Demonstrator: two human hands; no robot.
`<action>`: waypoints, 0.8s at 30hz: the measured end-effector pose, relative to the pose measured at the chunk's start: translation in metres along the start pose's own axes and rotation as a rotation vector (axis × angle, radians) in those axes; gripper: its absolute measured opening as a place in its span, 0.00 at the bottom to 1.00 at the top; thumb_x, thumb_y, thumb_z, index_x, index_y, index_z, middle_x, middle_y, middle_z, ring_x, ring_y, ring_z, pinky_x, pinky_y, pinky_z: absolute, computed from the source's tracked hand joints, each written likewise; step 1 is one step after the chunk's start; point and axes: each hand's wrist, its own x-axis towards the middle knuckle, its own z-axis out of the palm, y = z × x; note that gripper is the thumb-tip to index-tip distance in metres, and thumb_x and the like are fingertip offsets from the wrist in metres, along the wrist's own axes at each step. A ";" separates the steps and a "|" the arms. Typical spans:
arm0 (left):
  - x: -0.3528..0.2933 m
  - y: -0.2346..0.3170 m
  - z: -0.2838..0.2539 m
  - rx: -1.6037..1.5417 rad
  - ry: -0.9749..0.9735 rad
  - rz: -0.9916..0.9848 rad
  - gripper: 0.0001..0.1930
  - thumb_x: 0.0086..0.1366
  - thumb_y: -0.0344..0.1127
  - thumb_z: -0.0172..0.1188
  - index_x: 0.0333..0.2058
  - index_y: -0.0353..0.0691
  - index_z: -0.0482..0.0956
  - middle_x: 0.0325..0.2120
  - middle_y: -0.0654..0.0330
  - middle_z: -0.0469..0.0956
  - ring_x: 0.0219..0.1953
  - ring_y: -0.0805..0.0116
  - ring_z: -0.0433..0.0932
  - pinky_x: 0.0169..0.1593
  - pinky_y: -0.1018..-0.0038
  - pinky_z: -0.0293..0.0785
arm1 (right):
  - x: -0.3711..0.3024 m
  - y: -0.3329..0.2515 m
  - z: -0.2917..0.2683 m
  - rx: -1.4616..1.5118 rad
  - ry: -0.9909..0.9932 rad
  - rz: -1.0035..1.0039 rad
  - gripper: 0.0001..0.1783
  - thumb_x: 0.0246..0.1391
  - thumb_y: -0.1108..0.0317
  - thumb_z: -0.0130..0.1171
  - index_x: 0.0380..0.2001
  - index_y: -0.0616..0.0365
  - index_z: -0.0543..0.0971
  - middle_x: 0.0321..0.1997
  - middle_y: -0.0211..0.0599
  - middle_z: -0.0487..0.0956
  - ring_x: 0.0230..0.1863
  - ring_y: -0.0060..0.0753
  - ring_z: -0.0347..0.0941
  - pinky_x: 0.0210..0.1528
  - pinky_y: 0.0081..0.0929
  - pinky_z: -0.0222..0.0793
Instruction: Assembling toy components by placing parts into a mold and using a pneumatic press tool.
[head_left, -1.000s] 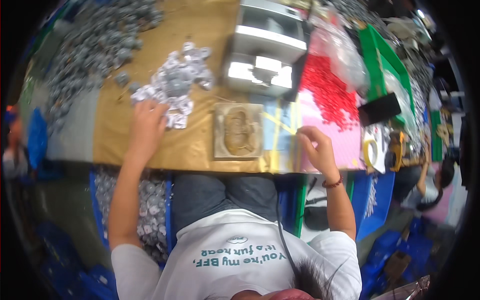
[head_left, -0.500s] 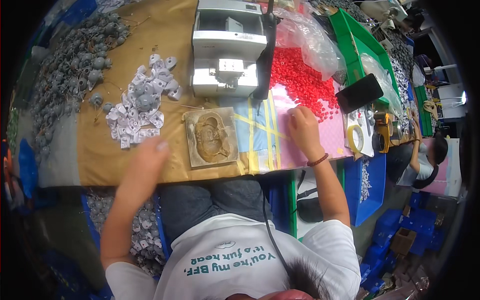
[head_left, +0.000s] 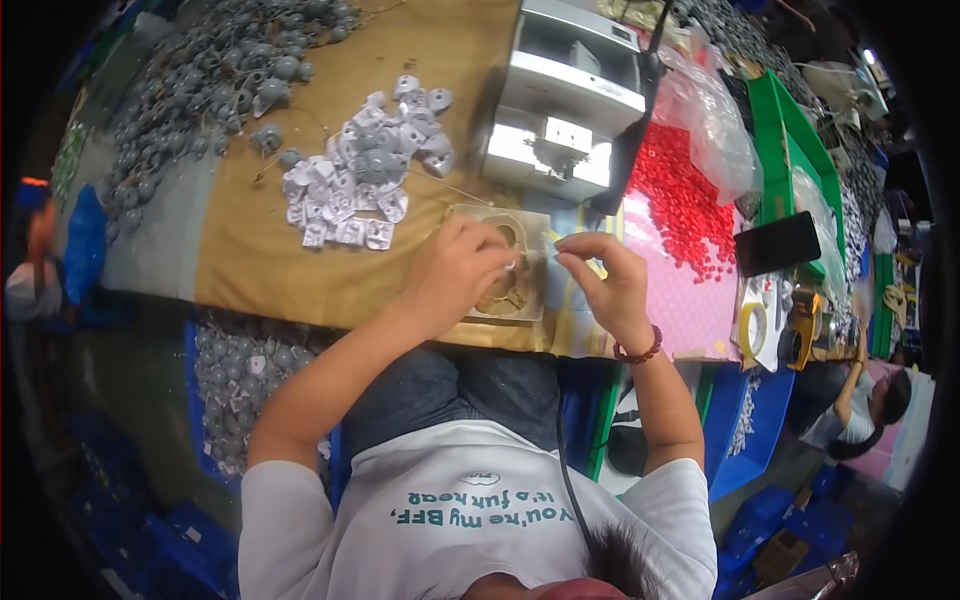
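Observation:
My left hand (head_left: 455, 275) is over the left side of a square block with a shaped hollow (head_left: 534, 285). Its fingers are curled together, and a tiny pale bit shows at the tips, too small to name. To the right of the block, my right hand (head_left: 612, 285) has thumb and forefinger brought together, pointing toward the left hand. Whatever it pinches is too small to make out. White plastic parts (head_left: 325, 190) lie piled beyond my left hand, with a few grey round pieces (head_left: 375, 165) on top.
Behind the block stands a white and grey machine (head_left: 560, 110). Red small parts (head_left: 680, 190) spread on pink sheeting at right, near a black phone (head_left: 777, 244), a yellow tape roll (head_left: 752, 330) and a green tray (head_left: 775, 150). Grey wired balls (head_left: 200, 110) heap at far left. Another person (head_left: 850, 410) sits far right.
My left hand has moved right from beside the white parts to the block. My right hand has left the red parts and come to the block's right side. The view has shifted.

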 end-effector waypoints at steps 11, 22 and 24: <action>-0.028 -0.040 -0.052 0.301 0.383 -0.232 0.17 0.56 0.32 0.69 0.45 0.43 0.80 0.44 0.54 0.69 0.47 0.54 0.68 0.53 0.61 0.66 | 0.024 0.000 0.053 -0.448 -0.146 -0.552 0.11 0.44 0.73 0.69 0.32 0.57 0.78 0.38 0.33 0.78 0.44 0.40 0.74 0.43 0.37 0.69; -0.014 -0.066 -0.066 0.143 0.474 -0.444 0.14 0.64 0.34 0.60 0.48 0.44 0.83 0.50 0.56 0.78 0.54 0.54 0.66 0.62 0.62 0.62 | 0.015 -0.011 0.043 -0.534 -0.195 -0.457 0.19 0.43 0.72 0.70 0.42 0.55 0.78 0.47 0.37 0.76 0.49 0.44 0.73 0.47 0.39 0.69; -0.005 -0.060 -0.077 -0.066 0.503 -0.424 0.12 0.66 0.33 0.58 0.46 0.43 0.84 0.47 0.60 0.81 0.54 0.56 0.67 0.62 0.63 0.61 | 0.015 -0.012 0.040 -0.398 -0.144 -0.365 0.22 0.43 0.73 0.70 0.44 0.57 0.78 0.48 0.41 0.76 0.50 0.46 0.73 0.49 0.41 0.69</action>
